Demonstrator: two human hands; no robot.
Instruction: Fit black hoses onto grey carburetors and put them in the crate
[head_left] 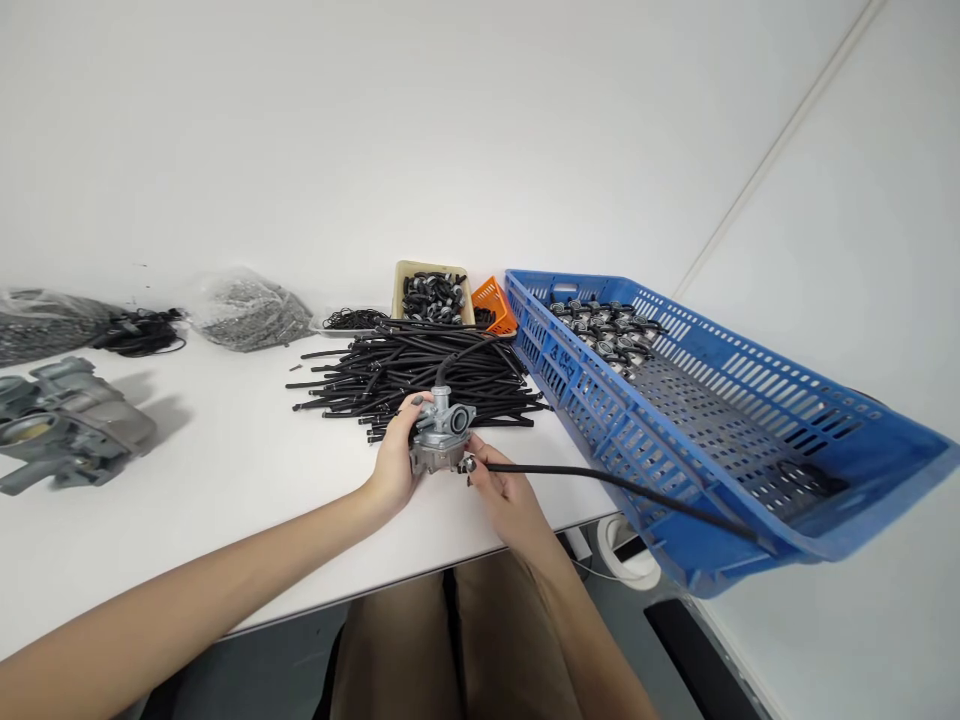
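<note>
1. Seen from the head-worn view, a worker at a white table point(247, 480) has a metal carburetor point(442, 440) raised just above the tabletop, in front of a pile of black hoses point(420, 375).
2. The left hand point(395, 455) is clamped around the carburetor's side. The right hand point(514, 500), close beside it, pinches the end of a long black hose point(600, 472), where a small metal clip point(470, 464) shows.
3. Already done, by the look of it: a black elbow point(441, 372) sits on the carburetor's top. Whether the hose end touches the lower body cannot be told from here; that joint appears unfinished.
4. The hose trails right to the near side of a blue crate point(892, 470). At the crate's far end, a cluster of carburetors with black fittings point(611, 335) looks like completed work, leaving much of the floor bare.
5. Apparently left to do: the grey carburetors point(112, 420) at the table's left, without visible hoses. Ample stock remains in the pile and in a cream bin point(396, 292) of black fittings.
</note>
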